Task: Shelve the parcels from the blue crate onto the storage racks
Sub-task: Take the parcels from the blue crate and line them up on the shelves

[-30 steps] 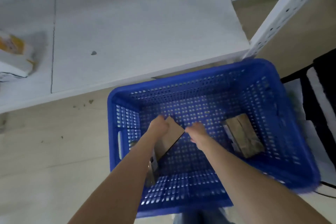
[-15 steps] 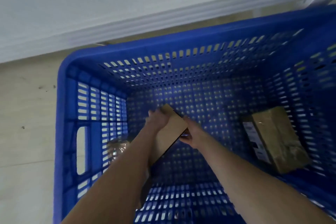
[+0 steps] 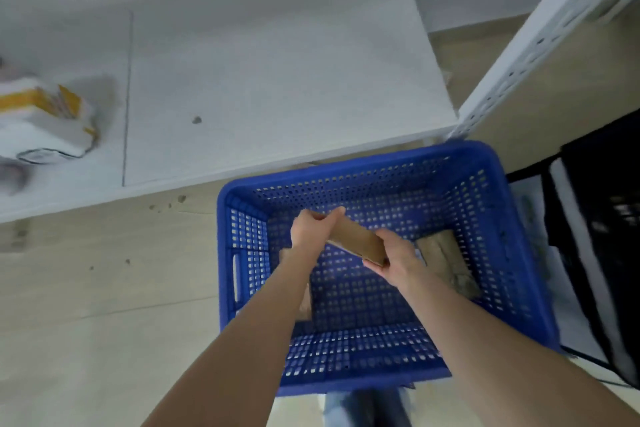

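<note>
A flat brown cardboard parcel point(image 3: 356, 239) hangs above the inside of the blue crate point(image 3: 363, 163), held at both ends. My left hand point(image 3: 310, 229) grips its far left end. My right hand point(image 3: 394, 258) grips its near right end. A second brown parcel point(image 3: 446, 262) lies on the crate floor at the right. Something brownish point(image 3: 304, 302) shows at the crate's left side, mostly hidden under my left forearm. The white storage rack shelf point(image 3: 277, 80) lies just beyond the crate, low to the floor.
A white and yellow parcel point(image 3: 45, 118) sits on the rack shelf at the far left. A perforated white rack upright point(image 3: 540, 42) rises at the right. A black and white bag point(image 3: 595, 246) stands right of the crate. The floor is pale wood.
Both hands have lifted the flat parcel from low in the crate up to about rim height. The view has pulled back, so the shelf and upright show again.
</note>
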A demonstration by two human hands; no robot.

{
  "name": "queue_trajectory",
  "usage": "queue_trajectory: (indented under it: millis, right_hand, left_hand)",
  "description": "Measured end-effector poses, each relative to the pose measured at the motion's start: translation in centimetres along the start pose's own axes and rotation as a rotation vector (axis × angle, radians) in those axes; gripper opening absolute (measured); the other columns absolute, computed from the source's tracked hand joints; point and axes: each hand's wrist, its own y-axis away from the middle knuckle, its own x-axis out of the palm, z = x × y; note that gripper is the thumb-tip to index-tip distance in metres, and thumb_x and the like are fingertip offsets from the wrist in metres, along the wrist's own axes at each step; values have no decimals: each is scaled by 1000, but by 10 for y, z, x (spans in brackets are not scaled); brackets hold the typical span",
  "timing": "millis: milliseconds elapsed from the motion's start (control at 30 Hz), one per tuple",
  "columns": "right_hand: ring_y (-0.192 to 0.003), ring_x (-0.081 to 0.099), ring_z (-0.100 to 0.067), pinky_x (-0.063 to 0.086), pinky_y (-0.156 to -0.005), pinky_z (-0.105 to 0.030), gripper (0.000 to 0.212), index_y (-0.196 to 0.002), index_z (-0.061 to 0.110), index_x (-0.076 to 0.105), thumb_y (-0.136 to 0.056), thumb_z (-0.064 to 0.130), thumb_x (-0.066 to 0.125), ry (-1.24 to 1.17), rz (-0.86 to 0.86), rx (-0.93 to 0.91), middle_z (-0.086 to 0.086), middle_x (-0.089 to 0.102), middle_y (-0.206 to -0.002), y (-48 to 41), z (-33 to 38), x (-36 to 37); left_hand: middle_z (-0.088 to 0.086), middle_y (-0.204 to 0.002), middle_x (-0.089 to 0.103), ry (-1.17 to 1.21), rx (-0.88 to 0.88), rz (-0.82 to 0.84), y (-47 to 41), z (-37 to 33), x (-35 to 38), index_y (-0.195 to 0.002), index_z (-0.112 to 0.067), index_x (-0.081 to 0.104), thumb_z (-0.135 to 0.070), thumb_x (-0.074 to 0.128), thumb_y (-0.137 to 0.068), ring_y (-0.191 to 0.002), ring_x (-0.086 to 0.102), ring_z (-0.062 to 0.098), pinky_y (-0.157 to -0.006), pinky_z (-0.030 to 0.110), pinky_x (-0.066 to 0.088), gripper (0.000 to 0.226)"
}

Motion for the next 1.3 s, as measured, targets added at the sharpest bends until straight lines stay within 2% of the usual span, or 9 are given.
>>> queue_trajectory:
  millis: [100, 233, 333, 467, 600, 667, 900, 1100, 1300]
  right_hand:
    - [-83, 61, -25, 53, -63, -35, 28, -118, 3, 55, -92, 13, 58, -34, 62, -37, -13, 61, -97, 75, 14, -4]
    - [-76, 60, -21, 52, -47, -26, 19, -108, 4, 60, -90, 2, 54, -23, 168, -103, -10, 64, -88, 176, 35, -6]
    - [-76, 58, -21, 50, -58, -31, 17, -97, 5, 61, -89, -3, 48, 8, 243, -130, -10, 64, -85, 241, 49, -10]
    - [-78, 57, -24, 50, -55, -33, 31, -114, 2, 56, -84, 2, 52, 137, 285, -164, -14, 60, -95, 311, 64, -10]
    - [-97, 62, -28, 53, -85, -40, 29, -112, 5, 56, -86, 14, 66, 149, 306, -254, -15, 65, -105, 372, 83, -10]
    - [-105, 61, -31, 50, -94, -43, 32, -111, 7, 57, -85, 22, 70, 154, 305, -310, -15, 65, -109, 398, 90, -11]
    - [-95, 63, -30, 55, -79, -40, 26, -103, 8, 58, -86, 24, 70, 137, 397, -457, -14, 66, -102, 468, 94, -23]
    - [-94, 65, -25, 54, -87, -39, 32, -109, 5, 57, -86, 21, 70, 143, 478, -582, -13, 67, -104, 528, 93, -39]
    - [-95, 64, -26, 51, -94, -43, 21, -106, 13, 57, -87, 16, 67, 129, 548, -678, -9, 66, -106, 583, 95, -48]
  left_hand:
    - [6, -109, 56, 26, -4, 32, 55, -30, -31, -120, -9, 51, -37, 65, -82, -99, 57, 24, -85, 36, 52, 49]
    - [9, -106, 58, 164, -65, 110, 129, -70, -76, -120, -4, 49, -30, 65, -83, -102, 61, 27, -87, 44, 55, 49]
    - [13, -109, 63, 256, -44, 165, 178, -100, -114, -113, -1, 51, -24, 68, -85, -102, 64, 28, -82, 43, 57, 40]
    - [8, -98, 69, 226, 77, 241, 234, -136, -170, -112, -2, 56, -19, 65, -88, -90, 67, 21, -76, 36, 58, 31]
    - [5, -99, 71, 167, 183, 302, 280, -164, -221, -105, -9, 56, -17, 63, -89, -89, 68, 19, -81, 36, 57, 18]
    - [6, -101, 71, 136, 220, 313, 301, -174, -242, -109, -11, 54, -15, 63, -89, -93, 69, 20, -84, 38, 57, 22]
    - [2, -101, 69, 50, 327, 274, 376, -190, -286, -118, -15, 52, -16, 60, -91, -105, 61, 22, -98, 42, 47, 28]
    - [-1, -94, 68, 89, 413, 127, 441, -198, -303, -119, -19, 55, -32, 61, -90, -102, 59, 21, -98, 41, 44, 33]
    - [6, -98, 70, 208, 572, 36, 486, -202, -318, -123, -12, 56, -23, 60, -91, -88, 66, 21, -87, 39, 55, 33]
